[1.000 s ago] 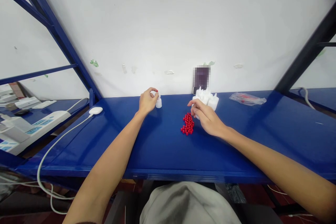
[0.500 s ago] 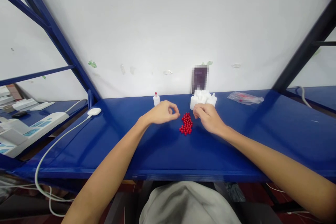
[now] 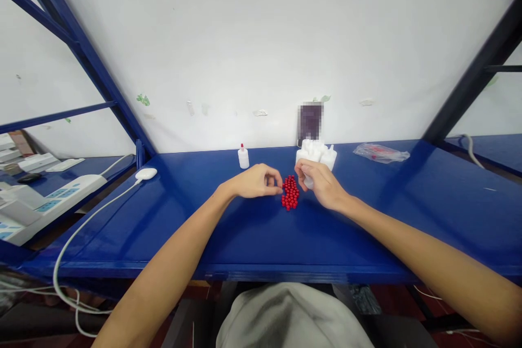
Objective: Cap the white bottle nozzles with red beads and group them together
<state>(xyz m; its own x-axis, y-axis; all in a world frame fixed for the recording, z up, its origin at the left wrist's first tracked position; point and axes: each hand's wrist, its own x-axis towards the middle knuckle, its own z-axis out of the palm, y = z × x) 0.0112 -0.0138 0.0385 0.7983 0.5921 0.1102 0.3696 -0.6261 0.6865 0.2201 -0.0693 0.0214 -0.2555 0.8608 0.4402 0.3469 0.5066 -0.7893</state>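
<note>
- The left hand [image 3: 263,180] was held palm inward at the left edge of the red caps [image 3: 290,196], with its fingers curled and its fingertips brought close to them; whether a cap was pinched there could not be told.
- 1 small white bottle [image 3: 309,181] was gripped in the curled fingers of the right hand [image 3: 322,184], just to the right of the caps; most of it was hidden by the hand.
- The red caps were gathered in a loose patch on the blue counter [image 3: 253,242], between the 2 hands.
- 1 capped bottle [image 3: 243,159], white with a red tip, was stood upright near the wall [image 3: 228,49], beyond the left hand.
- A cluster of white bottles [image 3: 328,159] was grouped just behind the right hand, partly covered by it.
- A pixelated dark panel [image 3: 310,122] was seen behind that cluster.
- A clear plastic bag [image 3: 382,153], with something red inside, was laid farther right.
- A white plug [image 3: 145,174], joined to a white cable [image 3: 92,208], was placed on the left side of the counter.
</note>
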